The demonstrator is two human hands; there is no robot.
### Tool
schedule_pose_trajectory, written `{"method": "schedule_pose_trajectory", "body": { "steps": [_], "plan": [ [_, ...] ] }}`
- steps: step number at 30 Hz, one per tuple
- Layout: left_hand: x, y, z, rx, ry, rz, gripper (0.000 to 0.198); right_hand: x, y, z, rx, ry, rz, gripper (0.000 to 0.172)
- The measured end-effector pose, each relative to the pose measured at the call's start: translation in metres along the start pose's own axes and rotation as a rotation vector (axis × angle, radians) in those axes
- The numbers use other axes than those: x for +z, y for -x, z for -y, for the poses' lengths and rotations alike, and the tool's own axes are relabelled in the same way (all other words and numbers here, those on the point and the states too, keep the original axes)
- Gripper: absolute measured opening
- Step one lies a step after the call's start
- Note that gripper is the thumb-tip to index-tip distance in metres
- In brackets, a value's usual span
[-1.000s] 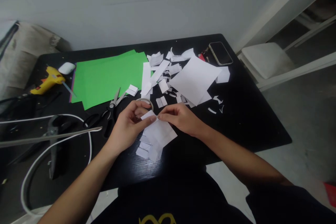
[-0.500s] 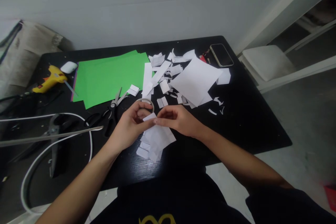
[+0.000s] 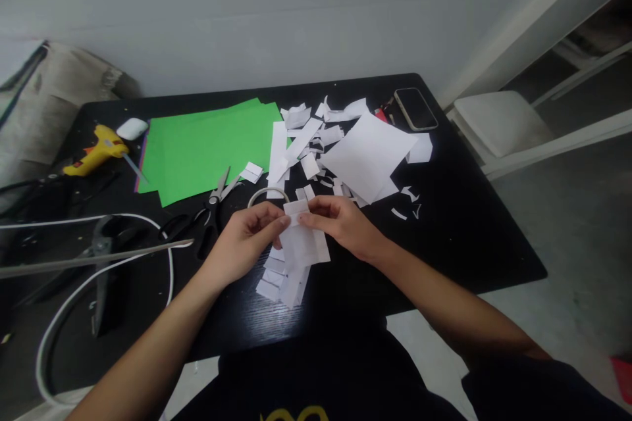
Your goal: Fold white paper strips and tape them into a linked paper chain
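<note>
My left hand [image 3: 249,237] pinches the left edge of a white paper piece [image 3: 303,245] near its top. On the opposite side, my right hand [image 3: 340,222] grips the same piece with thumb and fingers. A narrow flap stands at the paper's upper edge, between both hands. Below it lie several small folded white papers [image 3: 270,283], partly covered. Just behind my left hand is a tape-like ring [image 3: 254,197], partly hidden. Open black-handled scissors [image 3: 214,200] rest to the left.
Green sheets [image 3: 207,148], a yellow glue gun [image 3: 99,150] and a white case [image 3: 132,128] are at the left. White sheets [image 3: 368,154] and scraps lie behind my hands; a phone [image 3: 415,108] is far right. A white cable [image 3: 172,270] loops at the left.
The held paper's top now shows a flat flap between my fingers. My hands have moved slightly apart, and my left fingers have come away from the ring.
</note>
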State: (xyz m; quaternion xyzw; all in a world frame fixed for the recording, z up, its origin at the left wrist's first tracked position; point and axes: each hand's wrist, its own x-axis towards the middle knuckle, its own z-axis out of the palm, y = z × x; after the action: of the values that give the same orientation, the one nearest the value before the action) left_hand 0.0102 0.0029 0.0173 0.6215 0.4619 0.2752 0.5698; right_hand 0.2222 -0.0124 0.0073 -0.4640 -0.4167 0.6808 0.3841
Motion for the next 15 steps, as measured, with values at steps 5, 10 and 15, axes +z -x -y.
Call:
{"method": "schedule_pose_trajectory", "body": {
  "steps": [5, 10, 15],
  "plan": [
    [0.0012, 0.0005, -0.0030, 0.039, -0.010, 0.019, 0.025, -0.0001, 0.0019, -0.0004, 0.026, -0.009, 0.040, 0.030],
    [-0.0039, 0.0006, -0.0049, 0.046, -0.032, 0.037, 0.020, -0.0014, 0.0007, 0.0010, 0.013, -0.057, -0.006, 0.031],
    [-0.0016, 0.0007, -0.0024, 0.038, -0.004, 0.000, 0.018, 0.0006, 0.0007, -0.0011, -0.005, -0.065, -0.003, 0.032]
  ]
}}
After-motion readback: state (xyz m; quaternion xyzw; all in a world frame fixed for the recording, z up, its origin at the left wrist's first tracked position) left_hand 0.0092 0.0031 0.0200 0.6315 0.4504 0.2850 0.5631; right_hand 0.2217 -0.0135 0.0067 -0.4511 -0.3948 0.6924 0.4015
